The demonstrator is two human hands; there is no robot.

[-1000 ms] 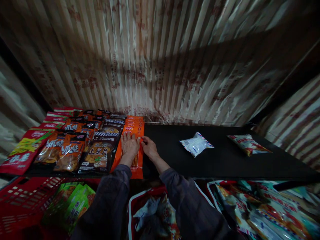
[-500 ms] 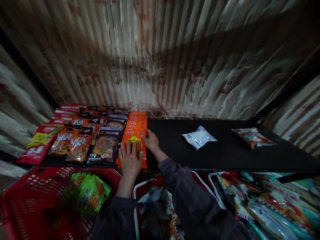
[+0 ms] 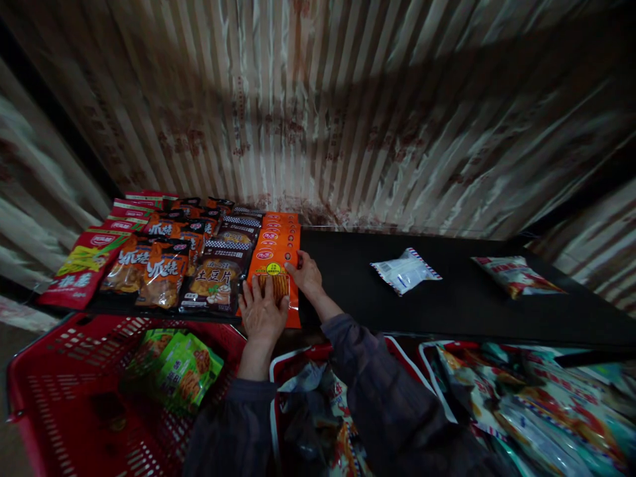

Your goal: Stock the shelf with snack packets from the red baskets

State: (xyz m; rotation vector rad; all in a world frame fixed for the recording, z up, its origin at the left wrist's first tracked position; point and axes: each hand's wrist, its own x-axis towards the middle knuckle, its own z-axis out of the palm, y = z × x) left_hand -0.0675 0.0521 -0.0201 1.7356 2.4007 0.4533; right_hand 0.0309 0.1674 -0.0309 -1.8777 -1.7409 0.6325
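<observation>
A row of overlapping orange snack packets (image 3: 275, 248) lies on the black shelf (image 3: 342, 278). My left hand (image 3: 263, 311) rests flat on the front packet with its fingers spread. At the packets' right edge is my right hand (image 3: 309, 277), its thumb and forefinger apart and touching that edge; its other fingers are partly hidden. Just left of the orange row are dark brown potato-slice packets (image 3: 213, 275). Farther left lie orange-and-black packets (image 3: 163, 271) and red packets (image 3: 88, 265), each kind overlapping from front to back.
Two white-and-red packets, one face down (image 3: 405, 270) and one face up (image 3: 517, 275), lie apart on the right. Below stand a red basket (image 3: 54, 371) with green packets (image 3: 186, 371), a middle basket (image 3: 275, 397) and a right basket (image 3: 424, 354) of bagged snacks. Striped sheeting (image 3: 318, 112) hangs behind.
The view has shifted slightly, so the shelf goods appear a little farther right. My right hand has slid a little along the orange packets' edge; my left hand stays on the front packet.
</observation>
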